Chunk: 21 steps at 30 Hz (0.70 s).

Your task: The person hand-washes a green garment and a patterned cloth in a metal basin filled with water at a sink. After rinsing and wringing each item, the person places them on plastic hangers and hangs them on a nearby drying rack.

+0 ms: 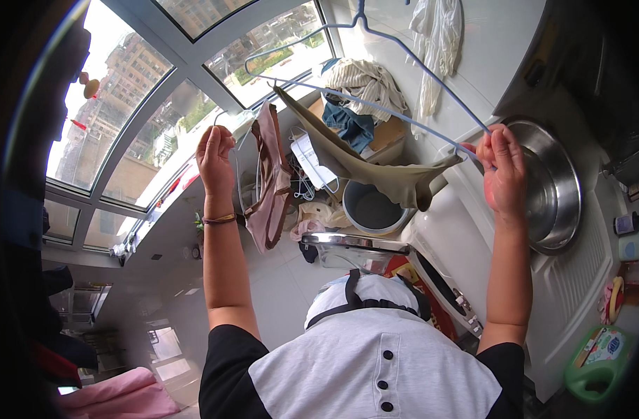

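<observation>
My right hand (500, 160) is closed on the corner of a blue wire clothes hanger (361, 102), raised ahead of me. From the hanger's lower bar hangs an olive-green garment (366, 167), caught near both ends and sagging in the middle. My left hand (214, 152) is raised on the other side, its fingertips pinched on the thin wire of a second hanger (239, 175). Beside it a dusty-pink pair of underpants (269, 183) hangs near the window.
A heap of clothes (364, 89) lies on a cardboard box, near a grey bucket (374, 207). An open-lidded front-loading washer (361, 249) stands close to my body. At the right are a steel basin (550, 188), a ridged washboard sink (571, 283) and a green detergent bottle (599, 361). Windows line the left.
</observation>
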Motion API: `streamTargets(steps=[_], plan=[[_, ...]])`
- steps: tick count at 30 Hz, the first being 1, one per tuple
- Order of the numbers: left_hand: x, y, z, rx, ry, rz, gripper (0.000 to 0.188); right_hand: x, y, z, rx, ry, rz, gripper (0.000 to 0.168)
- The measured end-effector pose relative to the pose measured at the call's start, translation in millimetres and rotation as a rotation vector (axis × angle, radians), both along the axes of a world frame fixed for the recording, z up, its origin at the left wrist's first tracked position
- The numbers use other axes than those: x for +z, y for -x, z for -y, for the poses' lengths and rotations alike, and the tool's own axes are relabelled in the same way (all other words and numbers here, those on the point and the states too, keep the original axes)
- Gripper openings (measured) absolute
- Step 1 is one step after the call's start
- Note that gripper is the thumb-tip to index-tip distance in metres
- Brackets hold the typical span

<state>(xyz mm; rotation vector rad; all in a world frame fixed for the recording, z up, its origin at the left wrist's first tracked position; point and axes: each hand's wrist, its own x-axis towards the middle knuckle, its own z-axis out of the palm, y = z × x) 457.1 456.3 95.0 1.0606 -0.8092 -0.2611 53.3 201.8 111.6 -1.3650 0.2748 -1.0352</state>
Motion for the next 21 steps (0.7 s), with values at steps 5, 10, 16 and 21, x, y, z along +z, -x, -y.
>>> streamTargets(steps=[5, 10, 16, 21], plan=[[-4, -35, -26, 0.044, 0.004, -0.046, 0.02, -32, 30, -46, 0.034, -0.084, -0.025, 0.025], [-2, -47, -29, -0.178, -0.13, -0.014, 0.023, -54, 59, -77, 0.046, -0.085, -0.118, 0.033], [21, -16, -8, -0.617, -0.349, 0.115, 0.027, -61, 75, -117, 0.094, -0.108, -0.201, 0.036], [44, 45, 2, -0.785, -0.432, 0.24, 0.031, -57, 80, -148, 0.116, -0.154, -0.23, 0.04]])
